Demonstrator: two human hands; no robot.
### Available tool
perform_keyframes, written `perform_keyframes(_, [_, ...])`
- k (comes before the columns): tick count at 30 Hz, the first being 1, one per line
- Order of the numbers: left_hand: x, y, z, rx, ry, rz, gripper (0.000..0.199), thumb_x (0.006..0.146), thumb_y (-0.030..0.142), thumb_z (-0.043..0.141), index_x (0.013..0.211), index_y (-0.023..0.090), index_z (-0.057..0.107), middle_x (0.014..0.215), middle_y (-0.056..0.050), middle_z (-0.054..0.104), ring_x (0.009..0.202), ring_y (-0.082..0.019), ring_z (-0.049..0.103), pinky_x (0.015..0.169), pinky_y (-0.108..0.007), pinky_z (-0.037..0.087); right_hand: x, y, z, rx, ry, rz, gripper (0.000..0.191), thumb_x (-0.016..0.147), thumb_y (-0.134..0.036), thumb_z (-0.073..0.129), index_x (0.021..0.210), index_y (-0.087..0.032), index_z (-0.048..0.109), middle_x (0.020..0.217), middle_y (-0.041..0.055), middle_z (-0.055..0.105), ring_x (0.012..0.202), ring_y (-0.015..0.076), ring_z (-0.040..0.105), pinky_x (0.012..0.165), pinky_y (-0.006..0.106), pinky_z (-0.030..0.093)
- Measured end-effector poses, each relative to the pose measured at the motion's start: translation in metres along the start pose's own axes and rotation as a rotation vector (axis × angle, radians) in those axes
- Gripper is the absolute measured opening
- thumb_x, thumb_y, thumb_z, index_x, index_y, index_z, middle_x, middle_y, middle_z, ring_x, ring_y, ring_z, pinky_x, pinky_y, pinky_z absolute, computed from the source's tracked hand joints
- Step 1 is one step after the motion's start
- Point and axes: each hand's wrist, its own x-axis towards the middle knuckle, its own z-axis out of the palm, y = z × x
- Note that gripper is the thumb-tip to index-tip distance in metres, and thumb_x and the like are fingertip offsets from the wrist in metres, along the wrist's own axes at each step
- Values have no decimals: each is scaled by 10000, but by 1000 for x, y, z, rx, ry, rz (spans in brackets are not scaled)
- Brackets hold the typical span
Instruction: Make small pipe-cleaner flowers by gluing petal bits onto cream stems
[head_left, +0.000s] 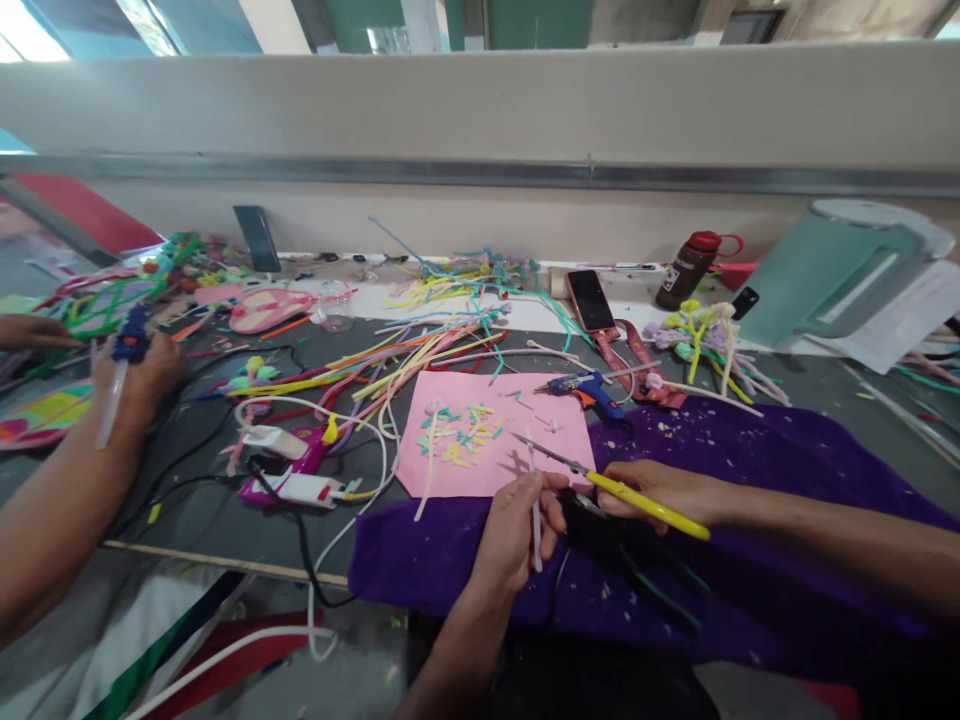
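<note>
My left hand [517,530] is closed, pinching a thin pale lilac pipe cleaner [536,535] upright over the front edge of the pink sheet [562,400]. In my right hand [656,490] are yellow-handled scissors [645,505], their blades pointing left across the sheet, just above the pipe cleaner. A dark tool with thin teal edging [660,590], partly hidden in shadow, shows below my right hand. Small cut pieces [469,430] in yellow, green and pink are scattered on the sheet. A longer cream pipe cleaner [429,465] lies at its left side.
Purple cloth [750,450] covers the table's front right. A blue glue gun [592,388] rests on the sheet's back edge. Phone [590,300], bottle [686,272] and jug [832,270] stand behind. Cables run around a power strip [296,470]. A co-worker's hand [142,375] holds another glue gun [133,335].
</note>
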Motion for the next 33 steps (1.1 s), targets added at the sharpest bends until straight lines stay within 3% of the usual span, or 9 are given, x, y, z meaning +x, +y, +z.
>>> perform_keyframes(3, [0, -2, 0, 17, -13, -4, 352, 813, 415, 499, 872, 91, 624, 456, 13, 565, 231, -43, 377, 255, -157, 149, -2, -6, 1, -39, 13, -8, 554, 740, -615, 531, 972, -116, 589, 771, 21, 541, 615, 109, 483, 472, 180, 382])
perform_keyframes(9, [1, -3, 0, 43, -9, -5, 357, 836, 409, 466, 864, 87, 619, 454, 8, 566, 231, -39, 373, 261, -149, 162, -2, -11, 2, 40, -30, -36, 544, 758, -591, 532, 1033, -125, 582, 742, -7, 533, 534, 72, 433, 483, 187, 370])
perform_keyframes(17, [3, -4, 0, 41, -7, -19, 365, 825, 421, 483, 871, 84, 615, 453, 10, 561, 230, -39, 373, 253, -145, 162, 9, -3, 8, 157, 19, 43, 450, 696, -553, 598, 858, -133, 591, 611, -41, 475, 496, 71, 393, 437, 189, 312])
perform_keyframes(24, [4, -7, -5, 98, -48, -93, 427, 829, 483, 442, 898, 97, 611, 456, 14, 557, 229, -46, 356, 229, -141, 165, 14, -3, -1, 247, 43, 208, 328, 700, -482, 586, 695, -161, 517, 498, -70, 415, 383, 41, 309, 388, 194, 255])
perform_keyframes(33, [7, -9, -4, 138, -73, -109, 398, 827, 454, 444, 893, 101, 615, 444, 16, 555, 225, -45, 343, 229, -140, 180, 21, 8, -5, 124, 42, 149, 244, 677, -384, 585, 631, -152, 526, 477, -67, 414, 407, 54, 351, 388, 194, 243])
